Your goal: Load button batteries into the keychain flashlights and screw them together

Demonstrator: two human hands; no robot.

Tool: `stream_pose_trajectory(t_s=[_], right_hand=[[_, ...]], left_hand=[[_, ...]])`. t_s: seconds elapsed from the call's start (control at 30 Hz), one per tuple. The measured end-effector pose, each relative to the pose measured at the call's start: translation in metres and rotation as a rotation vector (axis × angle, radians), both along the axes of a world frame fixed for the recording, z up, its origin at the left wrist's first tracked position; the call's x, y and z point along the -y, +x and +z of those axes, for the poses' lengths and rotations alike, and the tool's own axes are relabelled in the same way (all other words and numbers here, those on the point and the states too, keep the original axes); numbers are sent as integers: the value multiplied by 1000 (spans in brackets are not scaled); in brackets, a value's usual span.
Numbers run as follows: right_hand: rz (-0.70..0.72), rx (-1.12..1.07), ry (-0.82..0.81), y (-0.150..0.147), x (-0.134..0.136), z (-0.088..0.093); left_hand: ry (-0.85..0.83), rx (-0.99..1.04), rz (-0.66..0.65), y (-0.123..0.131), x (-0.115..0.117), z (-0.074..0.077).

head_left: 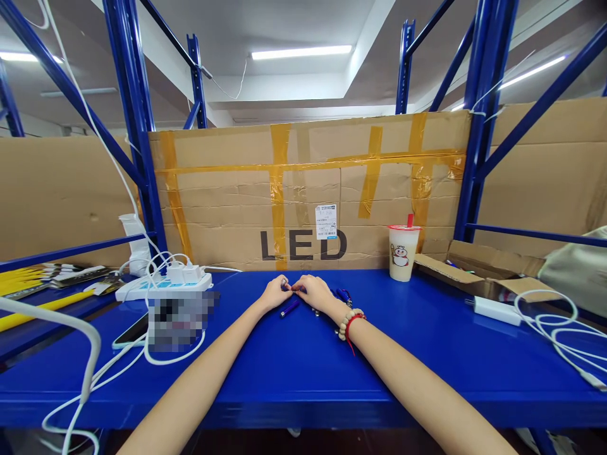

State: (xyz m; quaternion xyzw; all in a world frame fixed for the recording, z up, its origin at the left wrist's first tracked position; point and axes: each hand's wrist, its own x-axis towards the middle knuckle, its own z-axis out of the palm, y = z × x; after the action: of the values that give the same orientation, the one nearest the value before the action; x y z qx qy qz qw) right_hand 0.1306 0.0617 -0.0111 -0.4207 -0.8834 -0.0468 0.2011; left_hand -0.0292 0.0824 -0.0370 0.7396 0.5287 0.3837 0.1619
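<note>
Both my hands meet at the middle of the blue table [303,373]. My left hand [275,293] and my right hand [312,293] pinch a small dark-blue part [287,287] between their fingertips. A small purple-blue cylinder [289,308] lies on the table just below my left hand. More small blue parts [343,295] lie by my right wrist, which wears a bead bracelet and a red string [349,321].
A white power strip [164,285] with chargers and white cables sits at the left, a phone [130,332] beside it. A drink cup [403,251] stands at the right, near an open cardboard box [478,272] and a white charger [496,310]. A cardboard wall [308,189] backs the table.
</note>
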Motion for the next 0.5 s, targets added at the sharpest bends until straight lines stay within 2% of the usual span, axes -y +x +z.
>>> stream_pose_trajectory(t_s=[0.5], right_hand=[[-66,33,-1,0,6,1]], left_hand=[[18,-19,51,3,4,4]])
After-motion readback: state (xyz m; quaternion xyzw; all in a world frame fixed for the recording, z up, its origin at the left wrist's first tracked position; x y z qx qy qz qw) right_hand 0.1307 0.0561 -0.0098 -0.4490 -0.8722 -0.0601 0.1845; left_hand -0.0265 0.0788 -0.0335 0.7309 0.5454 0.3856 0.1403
